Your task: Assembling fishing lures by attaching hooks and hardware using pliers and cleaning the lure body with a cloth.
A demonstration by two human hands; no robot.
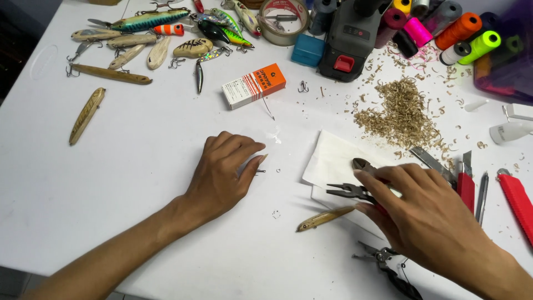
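My left hand (225, 169) rests palm down on the white table (139, 183), fingers curled and holding nothing. A tiny metal eyelet (260, 170) lies at its thumb tip, with a small split ring (277, 170) just beyond. My right hand (422, 214) lies over the red handles of black-nosed pliers (347, 192), thumb below and fingers above, gripping them. Red-handled cutters (362, 164) poke out beside its fingertips. An unpainted wooden lure body (325, 218) lies just left of the thumb, on the edge of a white paper towel (333, 155).
Several painted and bare wooden lures (139, 39) lie at the far left. An orange-and-white box (254, 85), tape roll (284, 21), thread spools (444, 28) and wood shavings (402, 111) sit farther back. Red utility knives (465, 186) and small split-ring pliers (388, 266) lie at right.
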